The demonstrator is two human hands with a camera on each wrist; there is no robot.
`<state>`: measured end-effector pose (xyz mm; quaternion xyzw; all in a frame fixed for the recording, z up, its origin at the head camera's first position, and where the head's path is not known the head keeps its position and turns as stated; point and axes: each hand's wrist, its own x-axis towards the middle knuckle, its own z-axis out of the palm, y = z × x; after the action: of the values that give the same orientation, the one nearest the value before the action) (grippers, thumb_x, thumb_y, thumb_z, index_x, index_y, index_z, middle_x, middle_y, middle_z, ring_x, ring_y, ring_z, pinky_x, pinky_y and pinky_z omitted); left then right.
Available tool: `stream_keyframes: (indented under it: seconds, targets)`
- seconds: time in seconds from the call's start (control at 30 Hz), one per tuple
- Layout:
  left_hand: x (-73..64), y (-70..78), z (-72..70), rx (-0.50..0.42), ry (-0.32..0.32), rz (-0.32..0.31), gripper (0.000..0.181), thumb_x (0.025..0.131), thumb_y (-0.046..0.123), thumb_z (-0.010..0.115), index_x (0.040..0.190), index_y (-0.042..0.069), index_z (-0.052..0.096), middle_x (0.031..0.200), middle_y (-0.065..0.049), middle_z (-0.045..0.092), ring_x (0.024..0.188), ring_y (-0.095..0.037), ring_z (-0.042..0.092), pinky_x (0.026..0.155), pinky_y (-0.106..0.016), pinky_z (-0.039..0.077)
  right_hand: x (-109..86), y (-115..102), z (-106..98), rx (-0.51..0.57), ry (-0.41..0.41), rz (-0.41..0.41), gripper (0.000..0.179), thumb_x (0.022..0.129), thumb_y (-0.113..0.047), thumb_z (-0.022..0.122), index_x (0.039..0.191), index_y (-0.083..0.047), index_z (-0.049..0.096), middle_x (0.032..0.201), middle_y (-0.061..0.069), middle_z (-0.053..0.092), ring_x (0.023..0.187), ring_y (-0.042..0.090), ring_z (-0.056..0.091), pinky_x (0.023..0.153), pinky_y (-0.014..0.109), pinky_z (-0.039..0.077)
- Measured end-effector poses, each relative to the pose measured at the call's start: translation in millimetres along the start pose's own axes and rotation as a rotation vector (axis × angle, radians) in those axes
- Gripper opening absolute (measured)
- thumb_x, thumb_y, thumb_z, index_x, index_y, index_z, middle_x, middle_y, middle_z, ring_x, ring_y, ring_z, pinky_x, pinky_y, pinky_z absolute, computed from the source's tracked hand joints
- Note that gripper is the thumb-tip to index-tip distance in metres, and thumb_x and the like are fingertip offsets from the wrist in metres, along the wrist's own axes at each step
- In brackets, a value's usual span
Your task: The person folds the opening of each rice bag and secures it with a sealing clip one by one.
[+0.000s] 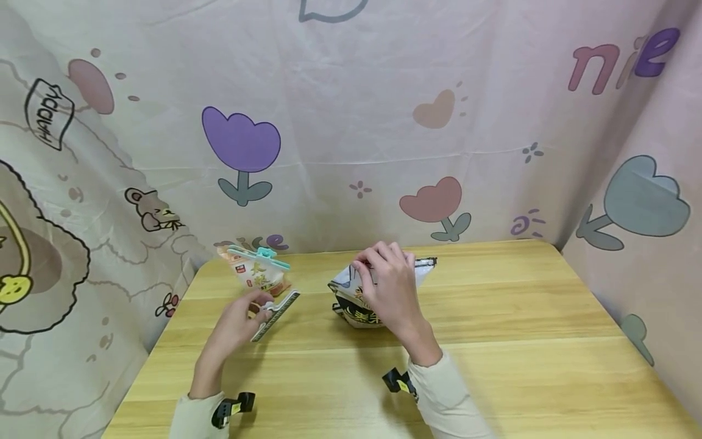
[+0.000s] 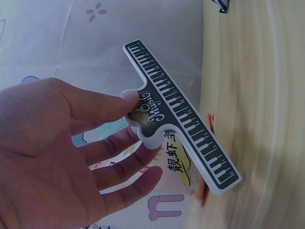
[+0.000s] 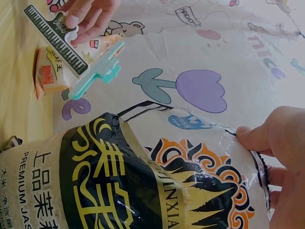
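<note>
Between thumb and fingertips my left hand (image 1: 233, 329) pinches a music clip (image 2: 183, 119), white-edged and dark, with a piano-key and number pattern along its long bar. My right hand (image 1: 392, 286) grips the top edge of a rice bag (image 3: 114, 176), thumb on the near face and fingers behind it. The bag stands on the table, white with black, gold and orange print, its top folded over in the head view. Behind the left hand is a smaller food bag (image 1: 258, 274), closed across its top by a teal clip (image 1: 263, 256).
The light wooden table (image 1: 521, 335) meets a printed cloth backdrop (image 1: 329, 122) along its far edge. More of the cloth hangs at both sides. A small camera is strapped to each wrist.
</note>
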<state>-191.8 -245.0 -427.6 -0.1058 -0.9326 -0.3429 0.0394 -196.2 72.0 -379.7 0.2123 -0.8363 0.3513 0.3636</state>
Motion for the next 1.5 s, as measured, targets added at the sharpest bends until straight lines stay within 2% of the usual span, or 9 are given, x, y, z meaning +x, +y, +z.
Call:
stream_keyframes:
  seconds: [0.23, 0.47, 0.63, 0.9, 1.2, 1.37, 1.5]
  targets:
    - [3.6, 6.2, 3.3, -0.028, 0.013, 0.039, 0.019, 0.092, -0.004, 0.070, 0.110, 0.003, 0.068, 0.103, -0.011, 0.067, 0.093, -0.026, 0.063, 0.077, -0.040, 0.055, -1.0, 2, -2, 0.002, -0.001, 0.011, 0.003, 0.095, -0.016, 0.074, 0.094, -0.013, 0.074, 0.091, -0.002, 0.065, 0.088, 0.021, 0.052, 0.081, 0.043, 0.034]
    - [6.6, 8.1, 10.3, -0.067, 0.028, 0.081, 0.022, 0.092, -0.005, 0.071, 0.112, 0.004, 0.069, 0.103, -0.009, 0.066, 0.092, -0.024, 0.063, 0.077, -0.035, 0.057, -1.2, 2, -3, 0.005, 0.001, 0.009, 0.005, 0.096, -0.017, 0.072, 0.094, -0.013, 0.074, 0.091, -0.002, 0.065, 0.087, 0.021, 0.052, 0.080, 0.043, 0.034]
    - [7.2, 9.3, 13.0, -0.103, 0.023, 0.082, 0.023, 0.092, -0.004, 0.071, 0.114, 0.005, 0.070, 0.103, -0.009, 0.066, 0.093, -0.023, 0.064, 0.079, -0.035, 0.057, -1.1, 1, -3, 0.006, 0.002, 0.008, 0.006, 0.096, -0.017, 0.072, 0.093, -0.013, 0.074, 0.091, -0.001, 0.065, 0.087, 0.021, 0.052, 0.080, 0.043, 0.033]
    - [7.6, 11.6, 14.0, -0.134, 0.043, 0.092, 0.025, 0.095, 0.000, 0.071, 0.119, 0.004, 0.069, 0.109, -0.010, 0.067, 0.099, -0.025, 0.064, 0.084, -0.042, 0.056, -2.0, 2, -2, -0.001, -0.003, 0.007, 0.006, 0.096, -0.018, 0.072, 0.094, -0.013, 0.074, 0.091, -0.001, 0.065, 0.088, 0.021, 0.053, 0.079, 0.042, 0.033]
    - [11.6, 14.7, 12.8, -0.170, 0.059, 0.127, 0.027, 0.094, -0.001, 0.070, 0.120, 0.006, 0.070, 0.111, -0.010, 0.072, 0.098, -0.024, 0.068, 0.085, -0.036, 0.057, -1.5, 1, -2, -0.003, -0.005, 0.005, 0.005, 0.095, -0.017, 0.074, 0.093, -0.012, 0.074, 0.090, -0.002, 0.065, 0.088, 0.021, 0.053, 0.079, 0.042, 0.033]
    - [14.1, 18.8, 11.1, -0.201, 0.068, 0.141, 0.027, 0.095, -0.001, 0.070, 0.120, 0.006, 0.069, 0.111, -0.010, 0.073, 0.100, -0.025, 0.070, 0.089, -0.042, 0.057, -1.9, 2, -1, -0.001, -0.009, 0.008, 0.009, 0.098, -0.020, 0.071, 0.094, -0.012, 0.074, 0.091, -0.001, 0.065, 0.088, 0.022, 0.053, 0.080, 0.043, 0.033]
    - [15.0, 21.5, 11.5, -0.237, 0.080, 0.163, 0.026, 0.095, -0.001, 0.069, 0.121, 0.002, 0.069, 0.115, -0.015, 0.072, 0.104, -0.030, 0.070, 0.093, -0.049, 0.055, -2.4, 1, 0, 0.002, -0.005, 0.002, 0.009, 0.098, -0.020, 0.071, 0.093, -0.012, 0.074, 0.090, -0.001, 0.065, 0.088, 0.021, 0.053, 0.079, 0.042, 0.033]
